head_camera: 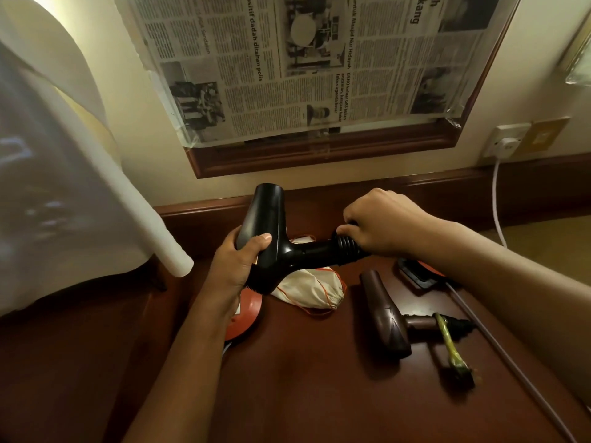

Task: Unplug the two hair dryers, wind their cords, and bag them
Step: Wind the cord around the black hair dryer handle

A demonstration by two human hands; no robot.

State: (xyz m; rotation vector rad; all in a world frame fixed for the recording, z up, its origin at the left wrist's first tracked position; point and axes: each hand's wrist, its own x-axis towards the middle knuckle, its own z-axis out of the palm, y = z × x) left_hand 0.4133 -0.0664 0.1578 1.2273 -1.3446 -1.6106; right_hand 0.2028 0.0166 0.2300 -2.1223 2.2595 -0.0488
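Observation:
A black hair dryer [271,238] is held above the dark wooden table [319,378]. My left hand [238,263] grips its barrel. My right hand [380,223] is curled round black cord coils [347,246] wound on the end of its handle. A brown hair dryer [388,318] lies on the table at the right, its cord [511,356] running off toward the front right, a yellow tie [449,342] across its handle. A cream drawstring bag [311,289] with orange cord lies under the black dryer.
A white plug [507,145] sits in a wall socket at the right with a white cable [495,203] hanging down. An orange disc [246,314] lies under my left wrist. A dark object [419,274] sits behind my right arm. A lampshade [64,139] fills the left; newspaper [303,65] covers a framed panel.

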